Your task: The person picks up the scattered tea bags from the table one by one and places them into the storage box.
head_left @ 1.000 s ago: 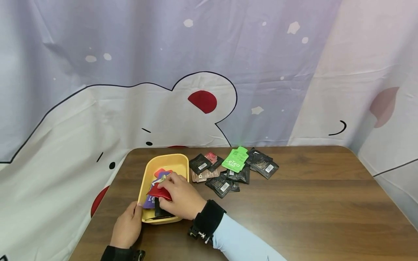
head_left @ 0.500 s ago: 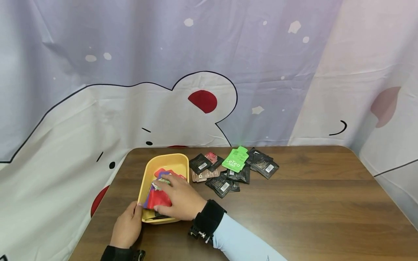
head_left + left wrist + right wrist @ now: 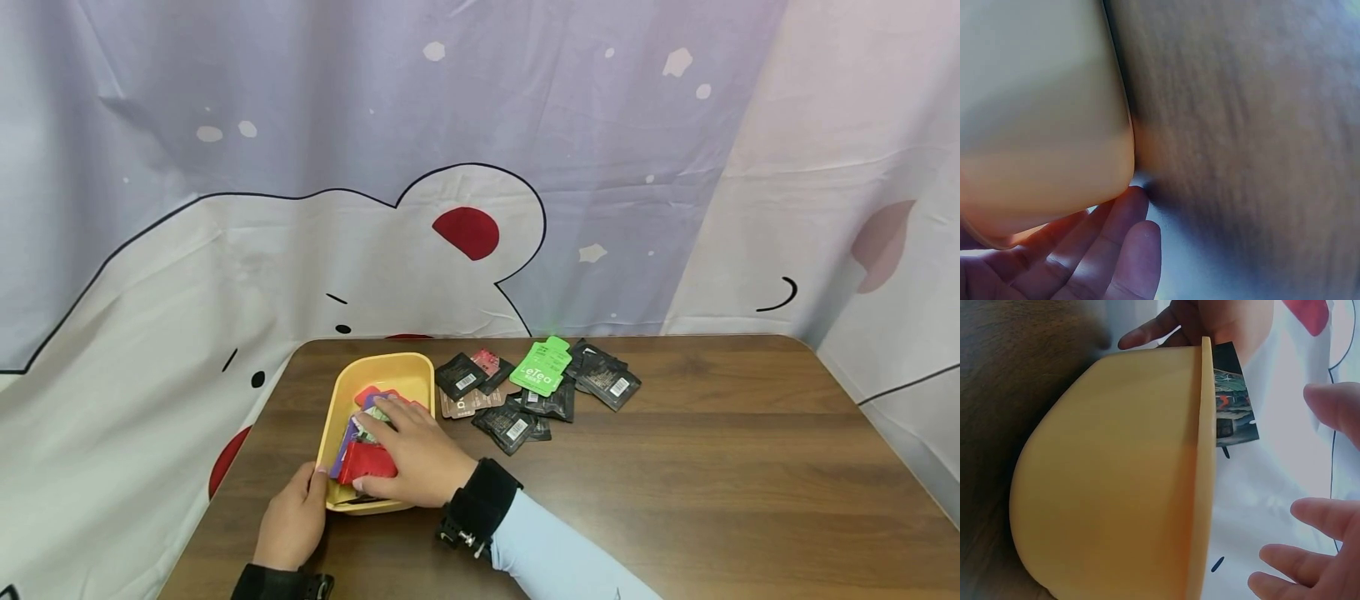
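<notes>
The yellow plastic tub (image 3: 339, 408) stands at the left of the table. Inside lie a red packet (image 3: 367, 463), a purple packet (image 3: 343, 446) and other small packets, partly covered by the right hand. At the tub's near left corner, the left hand (image 3: 291, 518) holds the rim; in the left wrist view its fingers (image 3: 1094, 250) lie along the outer wall. Over the tub hovers the right hand (image 3: 423, 458), its fingers spread and nothing gripped between them. A dark printed packet (image 3: 1235, 400) sticks up past the rim in the right wrist view.
Right of the tub lies a loose pile of black packets (image 3: 504, 427), with a green LeTea packet (image 3: 542, 367) on top and a brown card-like packet (image 3: 471, 403) partly beneath. The wooden table (image 3: 712, 483) ends at a patterned curtain (image 3: 600, 167).
The right hand has let go of the red packet, which now lies in the tub, and its fingers have spread out. The left hand stays at the rim.
</notes>
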Demonstrator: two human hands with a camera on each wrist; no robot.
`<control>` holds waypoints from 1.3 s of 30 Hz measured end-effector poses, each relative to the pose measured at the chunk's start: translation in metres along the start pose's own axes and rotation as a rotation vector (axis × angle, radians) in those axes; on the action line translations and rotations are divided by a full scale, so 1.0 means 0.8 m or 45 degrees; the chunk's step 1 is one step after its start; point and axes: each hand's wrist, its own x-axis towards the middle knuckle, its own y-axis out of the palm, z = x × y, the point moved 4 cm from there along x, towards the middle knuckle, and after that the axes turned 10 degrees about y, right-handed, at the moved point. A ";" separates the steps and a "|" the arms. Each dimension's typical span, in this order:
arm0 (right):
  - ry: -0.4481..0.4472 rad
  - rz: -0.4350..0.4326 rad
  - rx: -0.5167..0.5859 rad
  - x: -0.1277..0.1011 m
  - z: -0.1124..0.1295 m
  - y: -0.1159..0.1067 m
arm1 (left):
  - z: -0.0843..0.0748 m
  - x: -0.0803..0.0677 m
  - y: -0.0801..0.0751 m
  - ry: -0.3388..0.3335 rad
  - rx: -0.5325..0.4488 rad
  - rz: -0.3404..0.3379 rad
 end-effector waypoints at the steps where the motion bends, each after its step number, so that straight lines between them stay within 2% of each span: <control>1: 0.003 -0.002 0.001 0.000 -0.001 0.000 | 0.000 0.000 0.000 0.001 0.001 -0.002; 10: 0.039 -0.015 0.014 -0.002 -0.010 0.000 | -0.001 0.001 -0.001 -0.018 0.010 0.000; 19: 0.102 -0.022 0.042 -0.010 -0.034 -0.011 | 0.000 0.002 0.001 -0.038 0.005 0.012; 28: 0.226 -0.060 0.113 -0.022 -0.082 -0.029 | 0.001 0.003 0.001 -0.047 0.005 0.016; 34: 0.266 -0.174 0.073 -0.040 -0.127 -0.040 | 0.001 0.003 0.002 -0.060 0.002 0.020; 39: 0.332 -0.220 0.033 -0.059 -0.167 -0.050 | 0.000 0.002 0.000 -0.057 0.006 0.020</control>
